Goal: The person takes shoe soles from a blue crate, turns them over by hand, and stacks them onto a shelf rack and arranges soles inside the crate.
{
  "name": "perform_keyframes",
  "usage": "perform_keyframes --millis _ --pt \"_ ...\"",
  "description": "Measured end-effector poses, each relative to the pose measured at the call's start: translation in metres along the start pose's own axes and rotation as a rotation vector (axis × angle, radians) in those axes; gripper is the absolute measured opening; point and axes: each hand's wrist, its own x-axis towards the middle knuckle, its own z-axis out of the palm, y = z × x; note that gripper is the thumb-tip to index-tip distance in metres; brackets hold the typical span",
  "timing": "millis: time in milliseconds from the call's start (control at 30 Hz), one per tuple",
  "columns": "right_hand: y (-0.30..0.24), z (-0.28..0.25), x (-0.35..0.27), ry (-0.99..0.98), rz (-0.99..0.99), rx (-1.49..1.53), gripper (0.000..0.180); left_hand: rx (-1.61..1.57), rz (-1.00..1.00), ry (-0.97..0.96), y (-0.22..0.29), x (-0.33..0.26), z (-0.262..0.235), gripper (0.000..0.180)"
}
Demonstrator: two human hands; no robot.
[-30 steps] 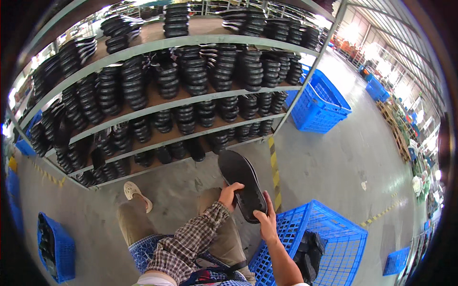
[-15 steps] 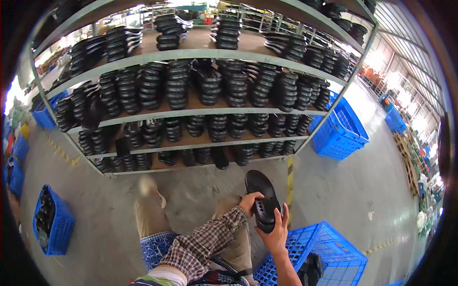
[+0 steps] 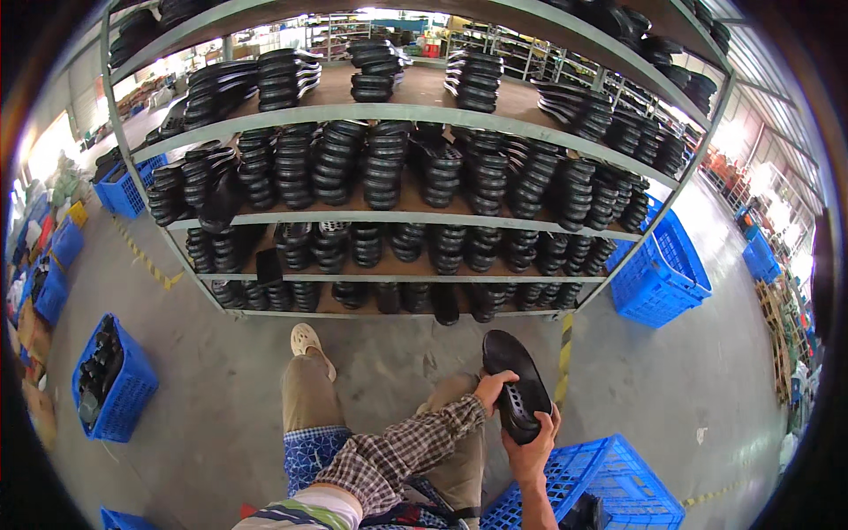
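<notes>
At left, a blue crate (image 3: 131, 408) holds black pieces (image 3: 102, 362). Far, a rack (image 3: 371, 112) carries stacked soles (image 3: 386, 168). Near, right of centre, the left hand (image 3: 492, 389) grips a black sole's (image 3: 515, 367) left edge; the right hand (image 3: 531, 449) clasps its near end, beside a blue basket (image 3: 558, 473).

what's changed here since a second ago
The view swung left and up, so the rack now sits lower and farther right. The right hand shifted its grip at the near end of the sole; a row of holes now shows clearly. The left hand still holds it too.
</notes>
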Motion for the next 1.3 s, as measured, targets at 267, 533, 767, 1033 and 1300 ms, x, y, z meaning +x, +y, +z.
perform_keyframes --millis 267,533,767,1033,1300 --pt "0.004 -0.019 0.015 0.088 -0.032 -0.051 0.069 0.092 -0.058 -0.070 0.016 -0.029 0.026 0.045" --pt "-0.007 -0.083 0.076 0.298 -0.054 -0.020 0.070 0.240 0.004 -0.612 0.078 -0.035 0.097 0.058" --pt "-0.029 -0.147 0.176 0.332 -0.056 -0.038 0.067 0.262 0.114 -0.779 0.117 -0.017 0.195 0.049" --pt "-0.035 -0.124 0.173 0.263 -0.222 -0.143 0.065 -0.117 0.146 -0.629 0.114 0.006 0.210 0.054" --pt "-0.027 -0.105 0.179 0.121 -0.275 -0.244 0.075 -0.298 0.236 -0.499 0.106 0.021 0.187 0.051"
